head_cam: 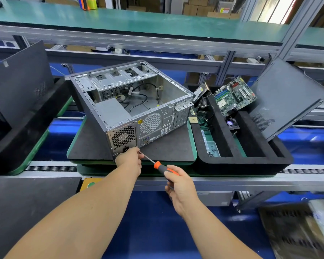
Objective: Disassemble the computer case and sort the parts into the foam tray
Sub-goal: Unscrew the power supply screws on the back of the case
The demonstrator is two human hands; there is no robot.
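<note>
While it lies on its side on a dark mat [163,148], the computer case [131,101] shows its open side upward, its long axis running from the near left corner toward the far right, and its rear panel turned toward the person. Power supply [123,137]: still seated in the near left corner of the case, honeycomb vent and socket facing outward; a small yellow warning sticker [140,121] sits above it, its print too small to read. Loose black cables [138,98] lie on the case floor. Left hand [130,158]: at the lower edge of the power supply, fingers curled around the tip end of the screwdriver [158,165], steadying the shaft. Right hand [178,186]: fingers wrapped round the orange-and-grey handle, the tool slanting from near right up to far left. Foam tray [251,157]: black, just beside the mat on the right, its long slots running near to far. Contents: a green motherboard [235,96] propped at the far end, a fan [231,123] below it, a drive [201,91] leaning at the far left corner, a small square chip [193,120], a tangle of wires, and screws [212,150] in the near left slot. Grey side panel [286,98]: tilted against the right edge of the tray. No brand name is legible on any part.
</note>
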